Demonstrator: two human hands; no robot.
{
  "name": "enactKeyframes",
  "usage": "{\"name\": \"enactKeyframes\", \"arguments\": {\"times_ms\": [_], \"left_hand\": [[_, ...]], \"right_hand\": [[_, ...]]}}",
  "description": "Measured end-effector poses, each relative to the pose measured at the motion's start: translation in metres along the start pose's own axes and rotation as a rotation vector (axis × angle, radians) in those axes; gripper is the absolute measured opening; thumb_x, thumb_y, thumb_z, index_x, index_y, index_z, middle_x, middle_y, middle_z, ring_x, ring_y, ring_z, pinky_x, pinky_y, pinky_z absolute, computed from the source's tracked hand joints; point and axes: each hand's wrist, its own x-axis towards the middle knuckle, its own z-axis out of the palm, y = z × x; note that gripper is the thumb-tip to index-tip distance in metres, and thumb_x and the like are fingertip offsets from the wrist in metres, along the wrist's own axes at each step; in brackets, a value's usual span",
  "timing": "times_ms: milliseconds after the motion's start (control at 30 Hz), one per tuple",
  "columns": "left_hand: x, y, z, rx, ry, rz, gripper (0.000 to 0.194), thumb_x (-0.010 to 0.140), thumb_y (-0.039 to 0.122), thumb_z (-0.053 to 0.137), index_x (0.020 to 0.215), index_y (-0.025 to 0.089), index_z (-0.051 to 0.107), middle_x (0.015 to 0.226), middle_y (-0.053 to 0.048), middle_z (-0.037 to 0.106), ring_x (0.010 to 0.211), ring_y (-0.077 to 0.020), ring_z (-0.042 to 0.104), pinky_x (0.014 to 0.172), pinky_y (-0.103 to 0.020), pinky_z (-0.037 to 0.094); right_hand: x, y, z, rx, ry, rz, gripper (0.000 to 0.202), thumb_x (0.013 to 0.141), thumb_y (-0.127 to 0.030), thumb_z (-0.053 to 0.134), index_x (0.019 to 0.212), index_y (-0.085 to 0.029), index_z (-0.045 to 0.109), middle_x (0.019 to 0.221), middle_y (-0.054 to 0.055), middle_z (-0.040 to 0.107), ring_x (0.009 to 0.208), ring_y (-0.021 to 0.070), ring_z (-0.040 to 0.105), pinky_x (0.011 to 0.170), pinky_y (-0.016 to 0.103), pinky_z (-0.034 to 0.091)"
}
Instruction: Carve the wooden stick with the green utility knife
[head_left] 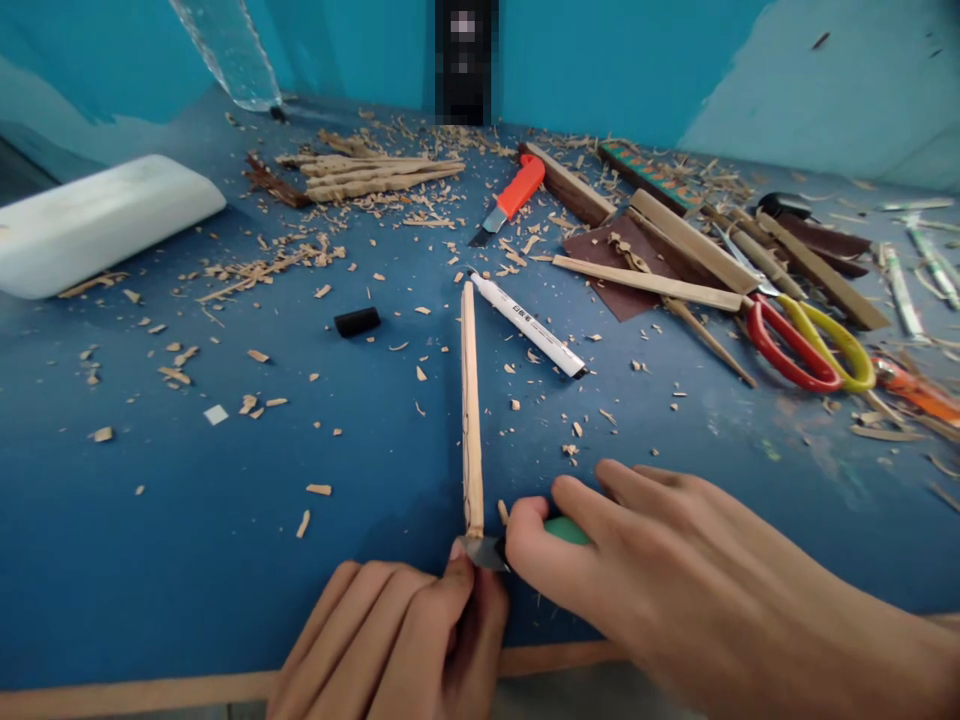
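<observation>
1. A person stands at a blue worktable (187, 520) strewn with wood shavings (255, 265), carving a thin wooden stick (471, 400).
2. The stick lies flat on the table, running straight away from the person, with its near end at the hands.
3. The left hand (405, 640) is curled closed around that near end, thumb pressed beside the blade, pinning the stick down.
4. The right hand (675, 570) grips a green-handled knife (566, 530); its short metal blade (484, 550) touches the stick's near end, right against the left thumb.
5. Judging by this, the step in hand looks like trimming or notching the end of the stick. The next cut calls for a small, controlled push, because the blade sits so close to the left thumb.
6. Beyond the stick lie a white marker pen (529, 325) and, apart to its left, a black cap (357, 321).
7. Further back are an orange utility knife (510, 195) and a bundle of carved sticks (375, 175).
8. To the right sit red-and-yellow scissors (806, 345), flat wooden strips (652, 283) and brown sandpaper (607, 255).
9. A white rounded block (97, 220) rests at far left.
</observation>
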Motion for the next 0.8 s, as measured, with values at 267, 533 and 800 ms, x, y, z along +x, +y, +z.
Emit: {"name": "enactKeyframes", "arguments": {"times_ms": [267, 533, 800], "left_hand": [[-0.001, 0.002, -0.005, -0.014, -0.045, -0.036, 0.017, 0.085, 0.014, 0.079, 0.072, 0.017, 0.068, 0.056, 0.0, 0.064, 0.055, -0.0147, 0.061, 0.052, -0.029, 0.041], [-0.005, 0.002, -0.006, -0.034, -0.064, -0.107, 0.017, 0.082, 0.015, 0.083, 0.072, 0.019, 0.07, 0.056, 0.005, 0.058, 0.056, -0.0108, 0.052, 0.07, -0.028, 0.047], [0.001, 0.005, 0.0, -0.023, -0.017, -0.144, 0.018, 0.082, 0.019, 0.085, 0.073, 0.019, 0.07, 0.053, 0.005, 0.055, 0.051, -0.0099, 0.047, 0.061, -0.028, 0.044]], "right_hand": [[0.0, -0.008, 0.009, -0.075, 0.012, 0.054, 0.032, 0.087, -0.013, 0.055, 0.115, -0.025, 0.046, 0.08, 0.0, 0.06, 0.063, 0.0226, 0.057, 0.054, 0.037, 0.02], [-0.007, -0.023, 0.012, -0.249, 0.12, 0.127, 0.023, 0.099, -0.013, 0.042, 0.116, -0.024, 0.05, 0.076, 0.0, 0.052, 0.063, 0.0223, 0.049, 0.06, 0.039, 0.019], [-0.006, -0.02, 0.011, -0.263, 0.166, 0.204, 0.033, 0.098, -0.012, 0.042, 0.127, -0.022, 0.052, 0.082, 0.002, 0.059, 0.067, 0.0233, 0.055, 0.062, 0.04, 0.028]]}}
